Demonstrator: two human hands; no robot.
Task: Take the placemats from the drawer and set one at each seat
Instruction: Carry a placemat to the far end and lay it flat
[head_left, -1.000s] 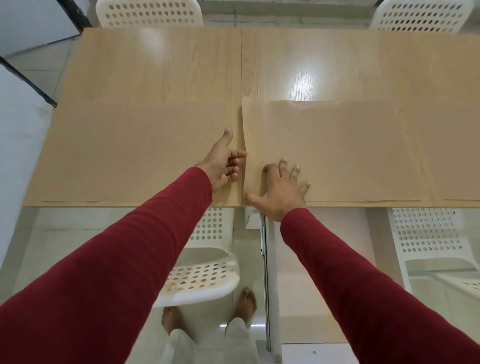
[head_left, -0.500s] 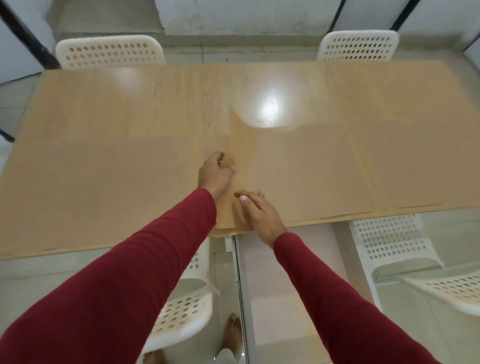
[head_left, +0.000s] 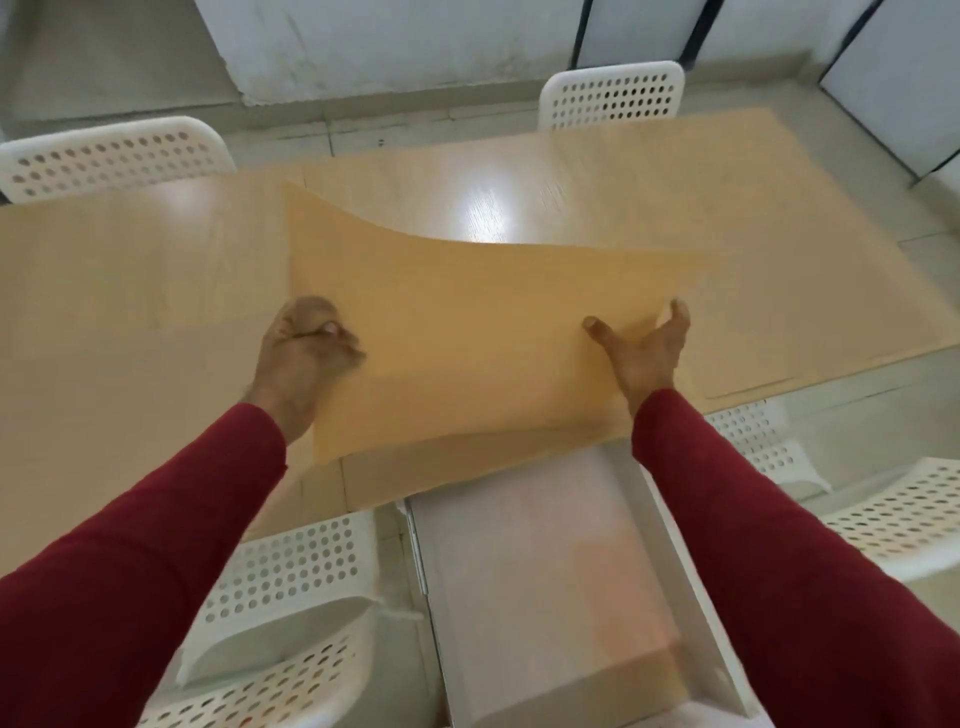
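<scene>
A tan placemat (head_left: 467, 353) is held up off the surface (head_left: 675, 208) by both hands, where half a second ago it lay on the surface with only its left edge being peeled up. The left hand (head_left: 304, 353) is closed on the mat's left edge, the fingers curled over it in a pinch; earlier that hand was bunched at the same edge while the mat was still mostly flat. The right hand (head_left: 644, 348) has been moved from the near left corner across to the mat's right edge, which is now gripped between the thumb on top and the fingers underneath. Between the two hands the mat sags slightly, its far left corner raised highest, beyond the left hand. A second placemat (head_left: 104, 415) is seen lying flat on the surface to the left of the left hand, and a third placemat (head_left: 810, 322) lies flat to the right of the right hand; neither has been shifted. An open white drawer (head_left: 545, 571) is visible below the right hand, at the near edge of the surface. The view has been tilted since the earlier picture, so that two white perforated chairs (head_left: 613, 93) beyond the hands and two more near the sleeves are shown. The picture is blurred by motion.
</scene>
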